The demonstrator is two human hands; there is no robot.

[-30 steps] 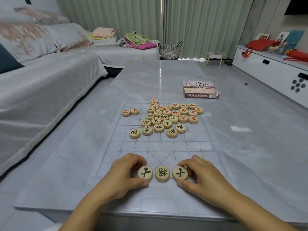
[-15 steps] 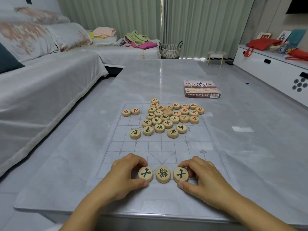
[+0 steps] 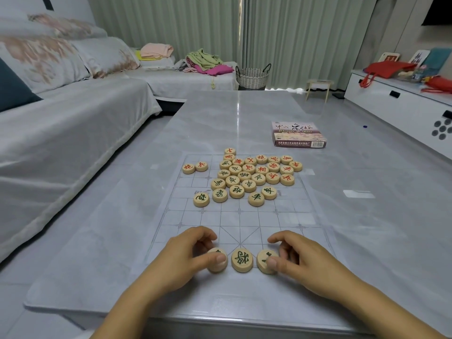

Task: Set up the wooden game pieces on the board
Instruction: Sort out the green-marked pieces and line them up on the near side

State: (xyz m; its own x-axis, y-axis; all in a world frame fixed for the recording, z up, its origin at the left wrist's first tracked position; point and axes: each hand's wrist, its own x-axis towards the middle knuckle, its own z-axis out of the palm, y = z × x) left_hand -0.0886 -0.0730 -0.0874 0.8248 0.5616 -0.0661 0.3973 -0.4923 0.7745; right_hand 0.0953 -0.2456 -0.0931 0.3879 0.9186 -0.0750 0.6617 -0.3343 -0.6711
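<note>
Pieces (image 3: 261, 170) lie mostly in a heap on the far half of the board (image 3: 244, 216), the red-marked ones at the back and the green-marked ones nearer, all flat with the characters up. Two red pieces (image 3: 201, 166) lie apart from the heap, at its left. Three green pieces lie in a row at the near edge of the board, close to each other but not touching. The left hand (image 3: 190, 258) grasps the left piece (image 3: 214, 252): the thumb lies over its near part and the curled fingers are behind it. The right hand (image 3: 300, 260) grasps the right piece (image 3: 263, 259) in the same way, with the thumb on its near part and the fingers curled behind. The middle piece (image 3: 242, 260) lies free between them, and no finger touches it. The board is a thin clear sheet with printed lines, flat on the grey table (image 3: 220, 113). A box (image 3: 298, 134) lies on the table beyond the board, to the right. A sofa (image 3: 61, 143) stands at the left of the table, and a basket (image 3: 253, 75) stands behind it
</note>
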